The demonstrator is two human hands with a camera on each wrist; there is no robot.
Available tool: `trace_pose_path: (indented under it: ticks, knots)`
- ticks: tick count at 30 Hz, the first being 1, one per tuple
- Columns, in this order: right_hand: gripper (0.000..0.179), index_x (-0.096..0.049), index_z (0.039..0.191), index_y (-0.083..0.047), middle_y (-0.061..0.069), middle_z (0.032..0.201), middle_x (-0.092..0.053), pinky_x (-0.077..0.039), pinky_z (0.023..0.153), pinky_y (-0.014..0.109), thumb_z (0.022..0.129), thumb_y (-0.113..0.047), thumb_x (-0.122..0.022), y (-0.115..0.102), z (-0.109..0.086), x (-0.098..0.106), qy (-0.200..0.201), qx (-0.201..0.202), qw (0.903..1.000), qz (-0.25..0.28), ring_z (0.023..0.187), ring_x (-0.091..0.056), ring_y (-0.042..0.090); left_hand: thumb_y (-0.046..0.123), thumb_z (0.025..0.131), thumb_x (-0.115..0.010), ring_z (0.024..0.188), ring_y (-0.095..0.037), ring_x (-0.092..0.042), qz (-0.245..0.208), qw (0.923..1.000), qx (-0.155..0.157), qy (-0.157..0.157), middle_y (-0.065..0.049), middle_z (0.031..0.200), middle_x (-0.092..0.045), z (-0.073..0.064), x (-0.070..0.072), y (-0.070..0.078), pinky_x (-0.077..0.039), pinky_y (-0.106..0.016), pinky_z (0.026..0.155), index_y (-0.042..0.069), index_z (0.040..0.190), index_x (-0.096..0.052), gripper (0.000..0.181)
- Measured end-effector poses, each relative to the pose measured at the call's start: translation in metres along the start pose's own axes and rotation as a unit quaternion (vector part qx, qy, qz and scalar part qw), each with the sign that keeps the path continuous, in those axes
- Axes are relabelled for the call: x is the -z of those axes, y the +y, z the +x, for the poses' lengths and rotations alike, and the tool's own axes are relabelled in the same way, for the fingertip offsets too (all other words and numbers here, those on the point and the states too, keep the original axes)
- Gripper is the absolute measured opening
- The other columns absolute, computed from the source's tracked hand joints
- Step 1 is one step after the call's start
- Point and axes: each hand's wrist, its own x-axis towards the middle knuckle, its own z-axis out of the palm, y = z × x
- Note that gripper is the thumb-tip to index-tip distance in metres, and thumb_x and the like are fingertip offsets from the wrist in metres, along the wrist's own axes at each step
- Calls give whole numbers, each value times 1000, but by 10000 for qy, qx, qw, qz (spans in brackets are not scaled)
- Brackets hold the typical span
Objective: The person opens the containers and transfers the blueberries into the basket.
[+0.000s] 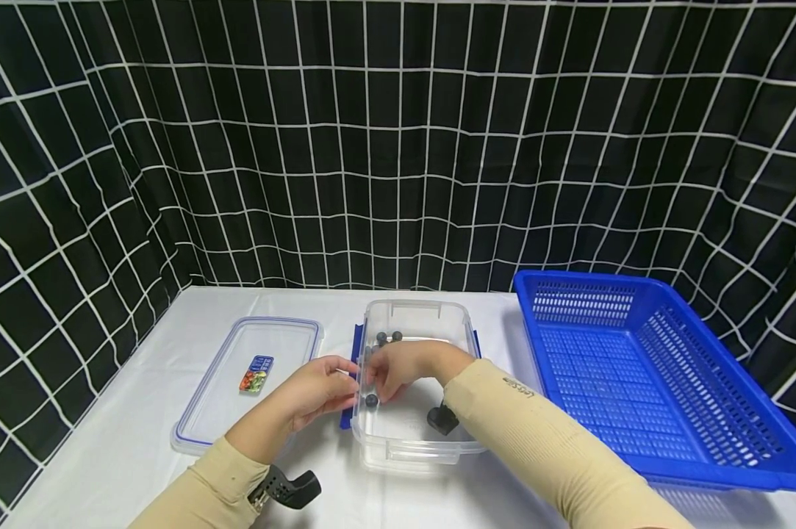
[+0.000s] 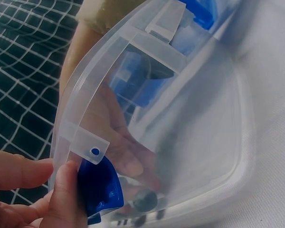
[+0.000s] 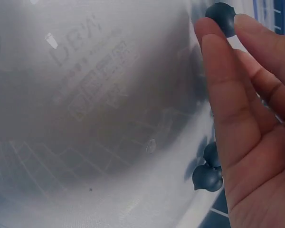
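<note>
though the lid is off, balls are left in the box, which the left hand grips while the right hand pinches one ball.

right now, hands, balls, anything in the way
Left hand touches blue latch of clear box. Right hand pinches dark ball inside. Lid lies left; nothing visibly in the way.

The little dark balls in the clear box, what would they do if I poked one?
The dark balls would probably roll, because they look round, though one has a pointy bit that might make it wobble. They look smooth and shiny, so maybe slippery. The clear box has walls that would likely stop them.
</note>
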Motion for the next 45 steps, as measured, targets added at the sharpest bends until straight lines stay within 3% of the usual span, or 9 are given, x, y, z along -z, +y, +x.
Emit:
trace_pose_path:
  ticks: [7, 14, 23, 36, 42, 45]
  knots:
    - [25, -60, 91, -8, 3, 83, -60, -53, 65, 25, 72, 0, -73, -1, 0, 0, -77, 59, 9999, -63, 75, -57, 13, -2, 86, -55, 71, -12, -60, 68, 9999, 23, 82, -11, 87, -58, -1, -2, 2, -56, -26, 74, -7, 112, -48, 27]
    - [20, -61, 91, -11, -1, 85, -60, -53, 68, 23, 75, -4, -72, -1, -1, 4, 255, 289, 9988, -306, 77, -56, 12, -2, 86, -55, 69, -12, -60, 104, 9999, 71, 89, -10, 86, -57, -1, -2, 3, -56, -26, 74, -7, 111, -49, 27]
    - [8, -59, 85, -1, 7, 77, -65, -57, 67, 27, 80, 3, -64, -4, 1, 8, 484, 386, 9963, 598, 72, -63, 15, -3, 85, -55, 70, -11, -60, 60, 9999, 75, 42, -8, 84, -55, 0, -1, 2, -56, -26, 75, -7, 113, -47, 29]
    - [11, -60, 87, 1, 9, 77, -64, -57, 69, 29, 78, 6, -64, -14, -7, 22, 855, 511, 9913, 859, 73, -64, 18, 1, 84, -55, 68, -13, -58, 236, 9989, 128, 396, -8, 81, -56, 3, -3, 2, -57, -25, 69, -3, 109, -51, 26]
    - [13, -60, 89, -4, 6, 76, -62, -55, 60, 27, 79, -1, -66, -18, -15, 32, 1159, 621, 9880, 814, 67, -61, 15, 2, 86, -54, 67, -14, -57, 214, 9984, 101, 523, -10, 81, -57, 8, -4, 1, -57, -26, 67, -3, 107, -53, 22]
    - [13, -60, 91, -3, 7, 79, -61, -56, 65, 29, 79, -1, -66, -18, -20, 37, 1246, 697, 9841, 1053, 70, -63, 20, 2, 86, -55, 69, -14, -57, 219, 9983, 63, 538, -10, 82, -57, 10, -4, 0, -57, -26, 67, -4, 107, -54, 22]
